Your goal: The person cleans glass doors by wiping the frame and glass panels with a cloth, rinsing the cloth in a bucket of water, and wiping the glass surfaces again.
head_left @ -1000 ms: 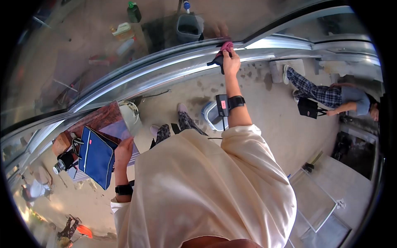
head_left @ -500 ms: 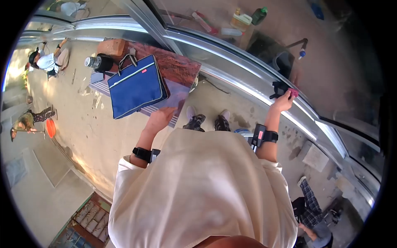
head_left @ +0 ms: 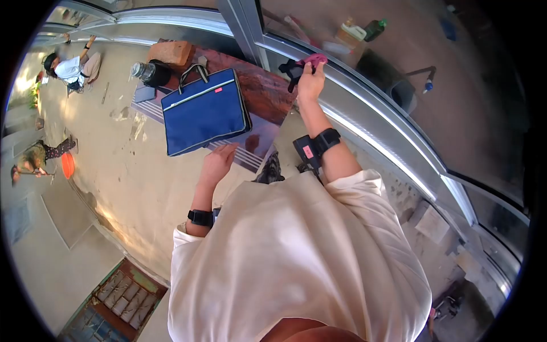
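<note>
My right hand (head_left: 311, 84) is closed on a pink and black cloth (head_left: 310, 60), pressed to the metal ledge of the window frame (head_left: 356, 86). Part of the cloth hangs loose to the left of the fingers. Lower down, my left hand (head_left: 218, 163) holds nothing, its fingers loosely stretched by the table's near edge. Just beyond those fingers, a blue zip bag (head_left: 205, 111) with dark handles lies on the low table (head_left: 268, 85), which has a reddish, striped surface.
On the table behind the bag are an orange brick (head_left: 172, 52), a glass jar (head_left: 145, 72) and a phone (head_left: 145, 94). Bottles (head_left: 353, 31) stand behind the window glass. Leftward, one person (head_left: 71, 68) squats and another (head_left: 37, 158) is near an orange bucket (head_left: 68, 165).
My right hand has slid the cloth left along the window frame, toward the table. My left hand stays near the table's edge. The view has shifted and turned somewhat.
</note>
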`<state>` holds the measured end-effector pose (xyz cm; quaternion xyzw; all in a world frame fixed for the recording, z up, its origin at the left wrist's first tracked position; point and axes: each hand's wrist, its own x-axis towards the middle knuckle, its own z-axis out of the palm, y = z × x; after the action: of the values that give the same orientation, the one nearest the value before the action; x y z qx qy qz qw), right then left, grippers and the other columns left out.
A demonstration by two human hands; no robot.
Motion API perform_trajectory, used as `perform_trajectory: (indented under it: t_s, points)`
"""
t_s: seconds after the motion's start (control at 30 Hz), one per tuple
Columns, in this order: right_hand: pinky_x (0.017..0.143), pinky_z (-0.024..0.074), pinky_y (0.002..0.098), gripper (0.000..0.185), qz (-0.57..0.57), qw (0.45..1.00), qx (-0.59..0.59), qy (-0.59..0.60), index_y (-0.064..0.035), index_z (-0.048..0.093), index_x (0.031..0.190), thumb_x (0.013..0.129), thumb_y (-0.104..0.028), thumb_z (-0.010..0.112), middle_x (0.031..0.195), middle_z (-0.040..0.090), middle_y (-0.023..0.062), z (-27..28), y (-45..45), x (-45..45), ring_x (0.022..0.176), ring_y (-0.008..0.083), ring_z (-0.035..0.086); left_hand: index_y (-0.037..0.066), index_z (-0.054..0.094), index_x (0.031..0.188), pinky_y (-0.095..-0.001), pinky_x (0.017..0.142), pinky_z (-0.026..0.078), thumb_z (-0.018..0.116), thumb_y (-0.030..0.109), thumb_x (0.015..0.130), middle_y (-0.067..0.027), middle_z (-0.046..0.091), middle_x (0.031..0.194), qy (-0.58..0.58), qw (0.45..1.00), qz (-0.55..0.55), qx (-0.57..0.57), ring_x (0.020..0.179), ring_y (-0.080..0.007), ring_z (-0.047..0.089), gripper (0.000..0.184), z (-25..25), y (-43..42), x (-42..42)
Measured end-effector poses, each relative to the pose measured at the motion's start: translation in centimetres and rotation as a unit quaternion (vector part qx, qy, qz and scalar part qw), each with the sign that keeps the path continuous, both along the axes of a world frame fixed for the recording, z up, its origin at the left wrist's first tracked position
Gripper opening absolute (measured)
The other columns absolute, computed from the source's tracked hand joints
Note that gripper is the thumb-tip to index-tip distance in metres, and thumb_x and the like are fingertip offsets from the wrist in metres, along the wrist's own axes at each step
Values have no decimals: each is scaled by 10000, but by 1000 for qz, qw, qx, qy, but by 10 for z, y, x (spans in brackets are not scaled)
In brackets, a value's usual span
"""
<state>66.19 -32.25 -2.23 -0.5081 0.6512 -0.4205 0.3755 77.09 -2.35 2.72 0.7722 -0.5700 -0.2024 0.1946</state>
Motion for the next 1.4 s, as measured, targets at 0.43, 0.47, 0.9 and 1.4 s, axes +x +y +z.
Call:
perform_trajectory:
  t_s: [0.43, 0.47, 0.9, 1.4]
  points:
    - [986, 376, 355, 341, 264, 705, 348, -558, -94, 521, 1194, 866, -172, 465, 1185, 572, 39, 38, 42, -99, 1106, 207, 525, 16, 372, 1378, -282, 978, 370, 613, 223, 900, -116, 475, 1330, 577, 787, 198, -96, 1191, -164, 457, 574, 32, -127, -75]
    - [1001, 370, 382, 366, 257, 726, 318, -554, -96, 507, 1218, 866, -181, 453, 1238, 545, 56, 36, 43, -106, 1151, 220, 501, 18, 382, 1375, -274, 973, 372, 630, 227, 886, -110, 487, 1317, 538, 819, 166, -110, 1180, -163, 466, 587, 30, -139, -84]
    - [796, 492, 245, 330, 277, 906, 168, -273, -65, 556, 1170, 870, -160, 656, 1079, 613, 13, 56, 31, -208, 941, 104, 591, 52, 630, 1096, -314, 744, 480, 708, 170, 780, -125, 637, 945, 254, 945, 53, -199, 826, -242, 626, 345, 16, -193, -158]
    - [668, 507, 427, 227, 237, 945, -85, 210, -47, 557, 902, 807, -250, 593, 862, 631, 175, 83, 44, -213, 748, 356, 630, 79, 359, 1396, -345, 1012, 384, 726, 268, 769, -162, 456, 1366, 300, 948, -102, -3, 1260, -286, 449, 751, -35, -181, -140]
